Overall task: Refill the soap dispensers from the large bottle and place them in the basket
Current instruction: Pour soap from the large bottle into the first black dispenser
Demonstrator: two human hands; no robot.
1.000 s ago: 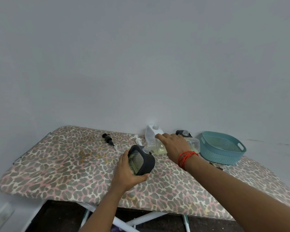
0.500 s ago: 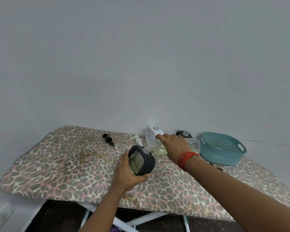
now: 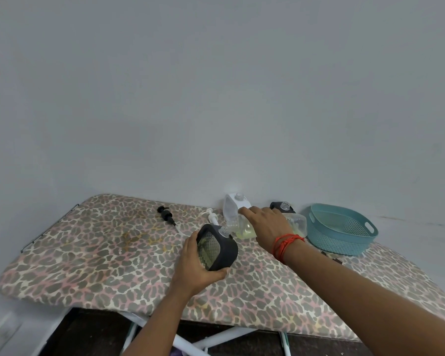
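My left hand (image 3: 194, 269) grips a black soap dispenser (image 3: 222, 250) with a clear textured window, tilted above the leopard-print board (image 3: 88, 253). My right hand (image 3: 265, 222) holds the large clear bottle (image 3: 244, 228) of yellowish liquid on its side. The bottle's neck meets the dispenser's open neck. Behind them stand a white dispenser (image 3: 231, 205) and a second black dispenser (image 3: 280, 206), both with open necks. The teal basket (image 3: 342, 228) sits at the far right with nothing visible in it.
A black pump head (image 3: 167, 217) and a white pump head (image 3: 212, 217) lie on the board left of the bottles. Small dark bits (image 3: 330, 256) lie beside my right forearm. A wall rises right behind the board.
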